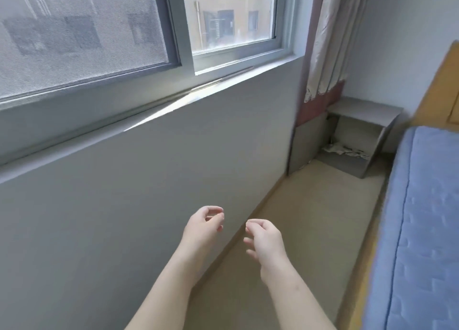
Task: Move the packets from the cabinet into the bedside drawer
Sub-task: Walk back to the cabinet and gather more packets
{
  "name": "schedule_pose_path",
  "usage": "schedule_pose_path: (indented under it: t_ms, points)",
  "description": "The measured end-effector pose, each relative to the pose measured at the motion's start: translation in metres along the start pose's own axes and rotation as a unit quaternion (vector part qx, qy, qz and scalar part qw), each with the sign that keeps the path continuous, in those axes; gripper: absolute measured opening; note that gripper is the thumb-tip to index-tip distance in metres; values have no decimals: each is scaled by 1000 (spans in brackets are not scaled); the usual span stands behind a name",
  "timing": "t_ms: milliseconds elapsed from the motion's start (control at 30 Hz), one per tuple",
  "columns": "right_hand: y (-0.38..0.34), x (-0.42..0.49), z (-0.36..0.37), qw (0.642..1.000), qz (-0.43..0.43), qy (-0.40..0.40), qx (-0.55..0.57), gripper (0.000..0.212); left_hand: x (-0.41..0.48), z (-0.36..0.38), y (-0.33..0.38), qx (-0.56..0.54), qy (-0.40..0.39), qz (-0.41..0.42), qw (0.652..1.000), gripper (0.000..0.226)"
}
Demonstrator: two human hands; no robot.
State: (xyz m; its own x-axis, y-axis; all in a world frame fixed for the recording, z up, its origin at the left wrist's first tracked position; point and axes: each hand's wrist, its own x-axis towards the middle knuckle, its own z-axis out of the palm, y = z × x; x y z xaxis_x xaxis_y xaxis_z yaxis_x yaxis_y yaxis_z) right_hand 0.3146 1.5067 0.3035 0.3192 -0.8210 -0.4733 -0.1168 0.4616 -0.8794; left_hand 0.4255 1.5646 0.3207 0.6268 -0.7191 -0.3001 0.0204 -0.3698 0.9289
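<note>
Both my hands are held out in front of me, low in the view, with nothing in them. My left hand [205, 226] has its fingers loosely curled and apart. My right hand [264, 240] is beside it, fingers spread and slightly bent. Far ahead at the right stands a grey bedside cabinet [367, 111] with an open compartment. Several pale packets [346, 151] lie on the bottom of that compartment. The view is blurred by motion.
A grey wall under a wide window [139, 39] runs along my left. A bed with a blue mattress [427, 225] and wooden headboard [439, 88] fills the right. A narrow strip of beige floor [310, 220] leads to the cabinet. A curtain [327, 44] hangs above it.
</note>
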Motion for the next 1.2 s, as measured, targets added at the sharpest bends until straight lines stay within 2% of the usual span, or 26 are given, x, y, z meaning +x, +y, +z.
schedule_pose_path:
  t_ms: [200,367,567,800,1000,1200]
  points:
    - [-84,120,-29,998,2,41,43,9,126,71,79,25,-56,24,998,13]
    - [-127,213,-65,992,23,106,62,8,224,135,118,40,-110,19,993,14]
    - [-174,334,-87,987,35,142,61,9,349,212,146,73,-190,25,979,17]
    - [-262,473,-107,972,39,205,106,8,503,287,221,96,-236,39,966,16]
    - [-283,547,-175,942,79,285,159,12,569,394,244,138,-310,14,941,10]
    - [-339,642,-275,942,59,299,144,12,635,526,279,134,-328,28,935,10]
